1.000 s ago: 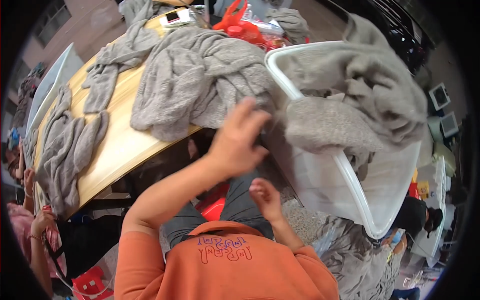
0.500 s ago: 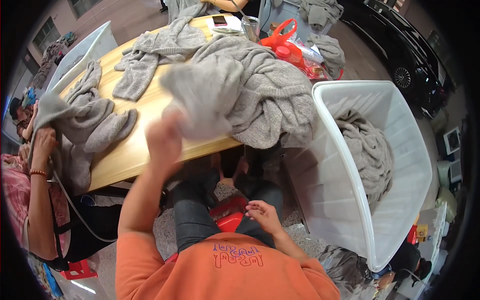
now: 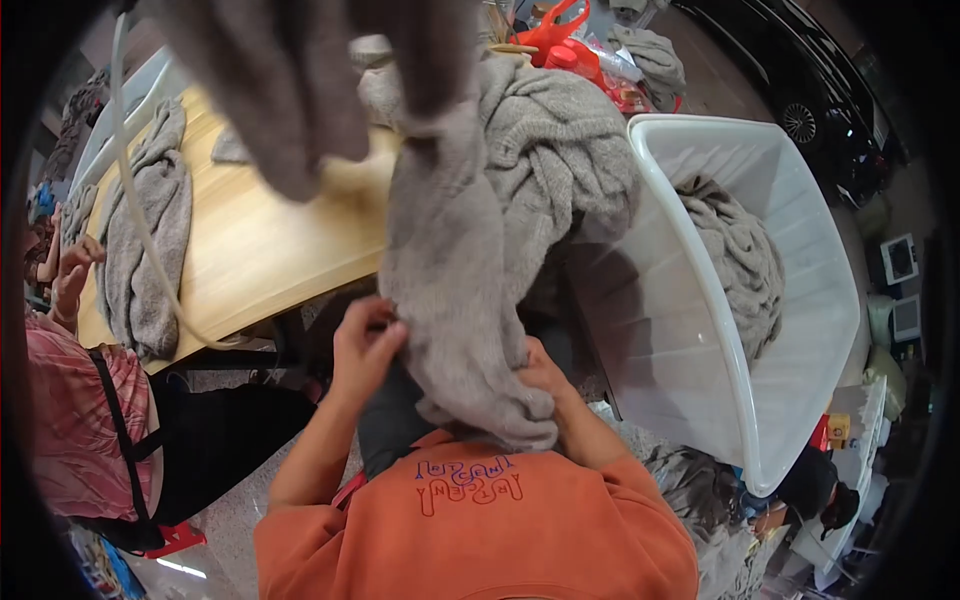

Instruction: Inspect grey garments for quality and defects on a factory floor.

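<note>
Both hands clamp the grey knitted garment, left hand [image 3: 365, 345] and right hand [image 3: 545, 375] pinching its lower end in the lap, and its upper length could drag the table's heaped knitwear [image 3: 560, 160] floorward.

Towel [image 3: 460, 290]: plain grey-beige, no pattern. Piled towels [image 3: 560, 150]: the same grey. Towel in bin [image 3: 745, 260]: grey. Bin [image 3: 800, 180]: white, translucent. Table [image 3: 260, 250]: light yellow wood grain. Towel on table [image 3: 140, 250]: grey. Sweatshirt [image 3: 480, 540]: orange, with dark red lettering. Neighbour's top [image 3: 70, 410]: pink, striped, crossed by a black strap. Item at table's far end [image 3: 560, 25]: red. Cord [image 3: 150, 240]: white.
</note>
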Demonstrator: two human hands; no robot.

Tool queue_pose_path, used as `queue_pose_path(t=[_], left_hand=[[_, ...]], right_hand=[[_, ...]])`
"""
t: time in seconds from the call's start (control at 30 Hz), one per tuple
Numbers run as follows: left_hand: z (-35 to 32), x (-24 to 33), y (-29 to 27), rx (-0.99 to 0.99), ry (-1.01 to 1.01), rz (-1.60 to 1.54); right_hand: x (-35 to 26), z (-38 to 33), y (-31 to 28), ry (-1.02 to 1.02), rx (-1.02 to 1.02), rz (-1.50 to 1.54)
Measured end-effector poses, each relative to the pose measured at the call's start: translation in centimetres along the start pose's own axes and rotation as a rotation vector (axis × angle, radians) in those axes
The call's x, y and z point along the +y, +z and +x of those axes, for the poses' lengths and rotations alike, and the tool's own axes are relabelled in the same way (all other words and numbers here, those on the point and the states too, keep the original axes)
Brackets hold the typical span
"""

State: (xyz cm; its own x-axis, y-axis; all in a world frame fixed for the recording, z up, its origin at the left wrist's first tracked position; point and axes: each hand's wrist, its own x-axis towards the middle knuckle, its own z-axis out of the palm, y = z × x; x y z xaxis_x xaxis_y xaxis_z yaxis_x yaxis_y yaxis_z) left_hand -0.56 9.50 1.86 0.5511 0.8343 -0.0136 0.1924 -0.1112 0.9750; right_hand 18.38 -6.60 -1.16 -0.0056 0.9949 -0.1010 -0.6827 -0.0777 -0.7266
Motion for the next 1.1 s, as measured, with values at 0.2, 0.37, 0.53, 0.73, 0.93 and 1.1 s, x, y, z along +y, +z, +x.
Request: queue_pose_path(t=[0.2, 0.37, 0.53, 0.73, 0.93, 1.1], left_hand=[[6.4, -2.6, 3.9, -0.070, -0.568, -0.635], [0.9, 2.7, 5.1, -0.372, -0.212, -0.702], [-4.1, 2.2, -3.2, -0.871, -0.041, -0.682], [-8.7, -8.7, -3.0, -0.422, -0.607, -0.386], [1.0, -8.3, -2.3, 0.125, -0.563, -1.104], [3.3, -5.4, -1.4, 0.164, -0.651, -0.596]], right_hand=[[-1.1, -3.3, 1.1, 0.232, -0.341, -0.385], [-2.0, -8.1, -2.6, -0.047, -0.242, -0.551], [-0.3, -14.0, -10.6, -0.163, 0.346, -0.236], [5.4, -16.6, -15.8, -0.020, 0.991, 0.069], [8.6, -15.1, -17.9, 0.342, 1.162, -0.247], [7.1, -13.3, -15.5, 0.332, 1.113, -1.673]])
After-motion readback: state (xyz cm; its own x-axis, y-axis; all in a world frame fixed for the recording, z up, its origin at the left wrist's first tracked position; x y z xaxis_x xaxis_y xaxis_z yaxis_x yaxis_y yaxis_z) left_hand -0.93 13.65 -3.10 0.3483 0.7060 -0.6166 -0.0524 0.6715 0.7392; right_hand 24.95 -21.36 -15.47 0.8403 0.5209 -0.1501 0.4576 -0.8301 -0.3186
